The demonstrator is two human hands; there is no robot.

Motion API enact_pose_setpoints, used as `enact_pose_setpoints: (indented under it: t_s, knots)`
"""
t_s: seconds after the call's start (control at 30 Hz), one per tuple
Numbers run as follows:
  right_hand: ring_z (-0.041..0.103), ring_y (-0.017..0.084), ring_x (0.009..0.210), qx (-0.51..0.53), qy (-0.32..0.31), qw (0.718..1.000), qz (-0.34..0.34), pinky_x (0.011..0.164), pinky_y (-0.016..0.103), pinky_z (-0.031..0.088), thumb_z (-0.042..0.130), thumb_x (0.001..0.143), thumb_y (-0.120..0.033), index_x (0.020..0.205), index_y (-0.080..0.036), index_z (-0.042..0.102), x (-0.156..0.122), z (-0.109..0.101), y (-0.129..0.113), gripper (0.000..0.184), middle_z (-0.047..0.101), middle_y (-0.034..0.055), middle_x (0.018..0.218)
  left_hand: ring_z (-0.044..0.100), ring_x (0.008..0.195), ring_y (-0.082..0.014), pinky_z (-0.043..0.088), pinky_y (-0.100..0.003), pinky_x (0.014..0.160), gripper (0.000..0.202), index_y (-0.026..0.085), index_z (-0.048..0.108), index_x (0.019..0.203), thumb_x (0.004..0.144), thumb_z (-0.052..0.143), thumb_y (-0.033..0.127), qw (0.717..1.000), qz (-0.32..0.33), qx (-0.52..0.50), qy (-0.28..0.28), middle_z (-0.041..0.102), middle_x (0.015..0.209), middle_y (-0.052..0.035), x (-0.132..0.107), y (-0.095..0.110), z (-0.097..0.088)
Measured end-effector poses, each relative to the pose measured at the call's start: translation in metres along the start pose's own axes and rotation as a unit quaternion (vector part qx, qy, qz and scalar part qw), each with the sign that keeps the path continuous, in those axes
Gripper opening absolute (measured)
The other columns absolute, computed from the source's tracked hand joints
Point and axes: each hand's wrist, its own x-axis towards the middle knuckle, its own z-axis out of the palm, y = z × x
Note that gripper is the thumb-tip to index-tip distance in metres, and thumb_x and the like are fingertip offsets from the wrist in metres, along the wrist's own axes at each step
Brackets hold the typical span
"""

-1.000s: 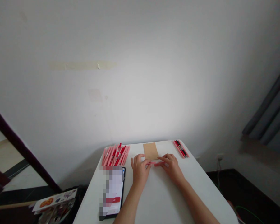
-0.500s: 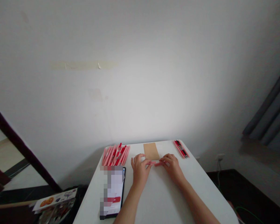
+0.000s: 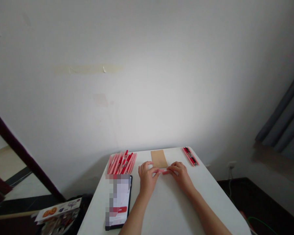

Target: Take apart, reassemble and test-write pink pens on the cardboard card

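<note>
Both hands pinch one slim pink-red pen (image 3: 162, 171) just in front of the flat brown card rectangle (image 3: 159, 159).
Its long axis runs left to right, along the card's near edge. The left hand (image 3: 147, 179) has its fingers closed on the left end and the right hand (image 3: 182, 175) on the right end (neither is nearer), low over the white surface (image 3: 171, 209).

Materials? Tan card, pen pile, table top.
Tan card: likely kraft cardboard, matte, flat brown, no gloss.
Pen pile: probably plastic, red and pink barrels, faint sheen; too small to be sure.
Table top: smooth white, low sheen, plastic or laminate; cannot tell which.
</note>
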Motion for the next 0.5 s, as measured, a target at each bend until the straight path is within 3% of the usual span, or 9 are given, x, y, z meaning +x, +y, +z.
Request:
enact_pose_setpoints:
  t_s: [0.33, 0.5]
  knots:
    - [0.057, 0.022, 0.092, -0.024, 0.004, 1.0, 0.012, 0.085, 0.037, 0.043, 0.053, 0.089, -0.036, 0.099, -0.034, 0.073, 0.0, 0.002, 0.012, 0.023, 0.065, 0.0056, 0.093, 0.05, 0.11, -0.0243, 0.036, -0.049, 0.102, 0.01, 0.029, 0.075, 0.079, 0.074, 0.07, 0.036, 1.0, -0.01, 0.009, 0.01, 0.059, 0.111, -0.0045, 0.0, -0.001, 0.002]
    - [0.057, 0.023, 0.095, -0.022, 0.013, 0.999, 0.035, 0.087, 0.038, 0.043, 0.054, 0.088, -0.032, 0.115, -0.028, 0.067, 0.0, 0.003, 0.017, 0.03, 0.066, 0.0065, 0.098, 0.05, 0.111, -0.0235, 0.037, -0.047, 0.1, 0.008, 0.033, 0.074, 0.081, 0.075, 0.069, 0.033, 0.999, -0.017, 0.027, 0.029, 0.06, 0.109, -0.0031, 0.0, -0.003, 0.002]
